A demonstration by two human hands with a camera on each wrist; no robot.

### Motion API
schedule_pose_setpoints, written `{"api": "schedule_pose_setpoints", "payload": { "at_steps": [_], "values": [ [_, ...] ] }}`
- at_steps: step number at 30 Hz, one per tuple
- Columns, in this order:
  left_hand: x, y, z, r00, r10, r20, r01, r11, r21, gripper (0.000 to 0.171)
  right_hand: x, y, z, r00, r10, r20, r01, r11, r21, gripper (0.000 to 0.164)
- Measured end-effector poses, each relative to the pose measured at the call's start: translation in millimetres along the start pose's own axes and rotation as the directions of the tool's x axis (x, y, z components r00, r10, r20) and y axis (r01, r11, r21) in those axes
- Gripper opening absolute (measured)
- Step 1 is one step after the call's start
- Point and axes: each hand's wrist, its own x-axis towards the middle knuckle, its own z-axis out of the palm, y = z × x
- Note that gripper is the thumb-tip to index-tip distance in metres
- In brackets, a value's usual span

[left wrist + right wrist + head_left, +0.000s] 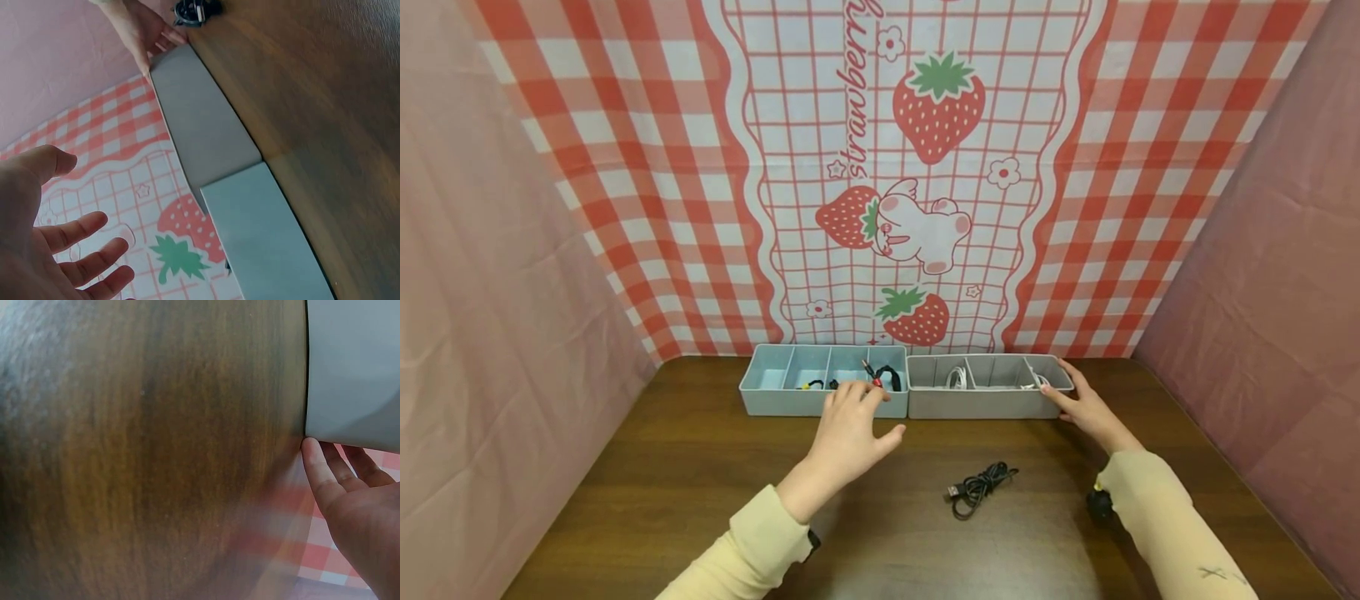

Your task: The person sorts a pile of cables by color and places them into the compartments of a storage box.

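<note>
My left hand [848,429] hovers in front of the light-blue divided box [820,405], fingers spread and holding nothing. In the left wrist view its fingers are apart from both boxes. My right hand [1090,411] touches the right end of the grey divided box [981,406], with fairly straight fingers [320,469] against the end wall in the right wrist view. The boxes stand end to end. Dark cables, one with a red part [889,377], lie in the blue box; white cables [957,377] lie in the grey one.
A coiled black USB cable [977,489] lies on the brown wooden table [662,475], in front of the grey box. Behind the boxes hangs a red-and-white checked strawberry cloth [880,208]. Pink cloth [512,292] walls the left and right sides.
</note>
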Motion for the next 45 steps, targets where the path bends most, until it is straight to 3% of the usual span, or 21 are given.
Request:
{"api": "schedule_pose_setpoints", "payload": {
  "at_steps": [8,20,28,45],
  "values": [
    [-4.9,11.5,7.1,0.999,0.037,0.019,-0.037,0.999,0.016,0.038,-0.2,0.5,0.0,1.0,-0.005,0.003,0.005,1.0,0.0,0.084],
    [-11.5,28.8,16.6,0.99,0.1,0.098,-0.103,0.994,0.03,0.045,1.3,2.6,0.1,1.0,0.002,-0.003,-0.002,1.0,0.006,0.084],
    [-15.0,34.3,30.0,0.973,0.201,0.112,-0.206,0.978,0.035,0.046,1.2,0.9,-0.3,1.0,-0.002,-0.001,0.002,1.0,0.011,0.084],
    [-10.6,39.3,55.4,0.928,0.308,0.211,-0.324,0.945,0.042,0.049,1.0,0.0,-1.0,1.0,0.011,0.009,-0.011,1.0,0.018,0.085]
  ]
}}
